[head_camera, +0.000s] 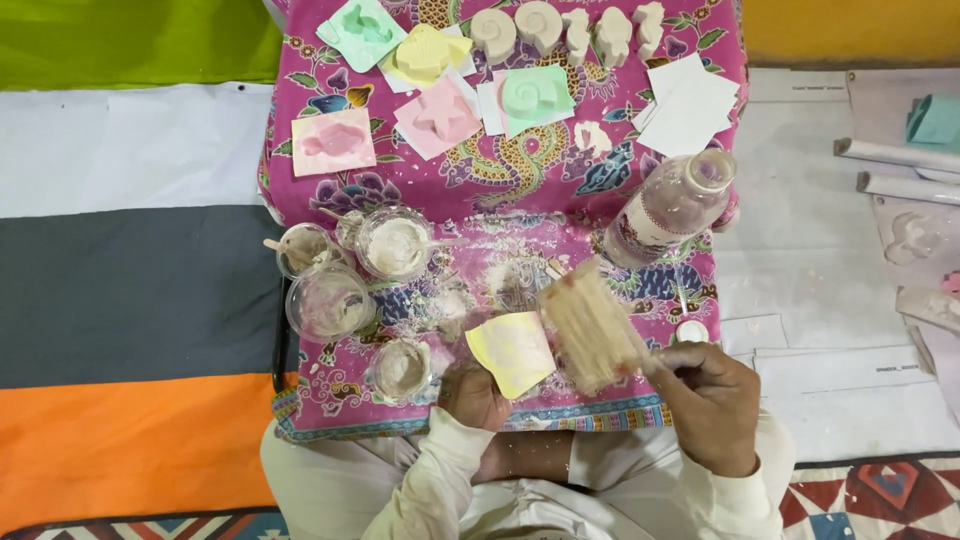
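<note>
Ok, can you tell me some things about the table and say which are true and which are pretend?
1. The left hand holds a yellow mould. True.
2. The right hand holds a pair of scissors. False: it holds a wide brush caked with white.
3. The bottle on the pink patterned cloth has its cap off. True: its mouth is open.
4. All the flat moulds on the cloth are blue. False: there are a pink fish mould, a green mould and others in yellow and pink.
5. White shell-shaped casts stand in a row at the far edge. True.
</note>
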